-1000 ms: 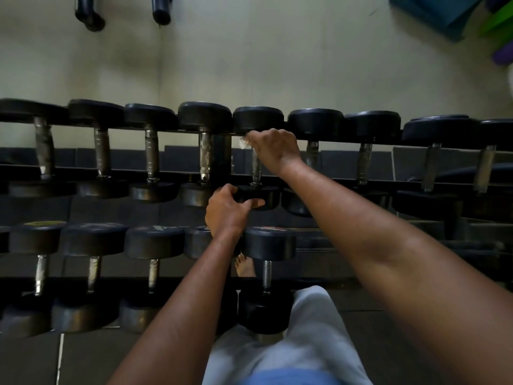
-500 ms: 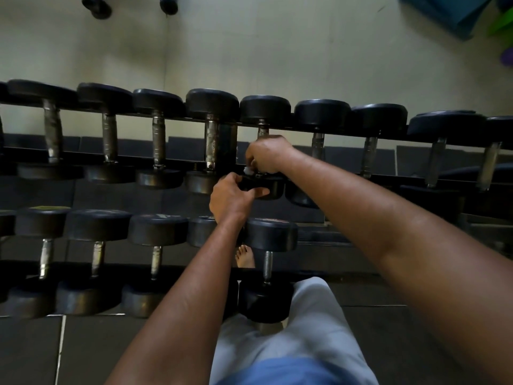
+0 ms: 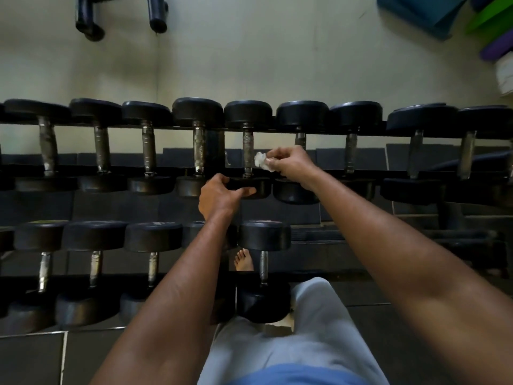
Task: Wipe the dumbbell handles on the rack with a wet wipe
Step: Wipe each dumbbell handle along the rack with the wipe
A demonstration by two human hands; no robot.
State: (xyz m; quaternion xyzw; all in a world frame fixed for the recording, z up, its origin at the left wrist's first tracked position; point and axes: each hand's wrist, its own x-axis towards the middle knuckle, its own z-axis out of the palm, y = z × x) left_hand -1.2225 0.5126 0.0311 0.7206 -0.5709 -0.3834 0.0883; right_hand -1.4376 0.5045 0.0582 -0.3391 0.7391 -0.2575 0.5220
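Note:
Two rows of black dumbbells with worn metal handles lie on a dark rack (image 3: 305,131). My right hand (image 3: 291,163) pinches a crumpled white wet wipe (image 3: 262,161) just to the right of the middle dumbbell's handle (image 3: 248,151) on the upper row. The wipe sits beside that handle, off to its right side. My left hand (image 3: 219,197) grips the near black head (image 3: 251,187) of the same dumbbell, thumb stretched across its front.
More dumbbells fill the upper row left (image 3: 101,145) and right (image 3: 351,151), and the lower row (image 3: 152,262). My bare foot (image 3: 244,259) shows between lower dumbbells. Blue, green and purple items (image 3: 444,15) lie at the top right by the pale wall.
My right hand slid down the handle toward the near head, then came off to the right with the wipe. My left hand kept hold of the near head.

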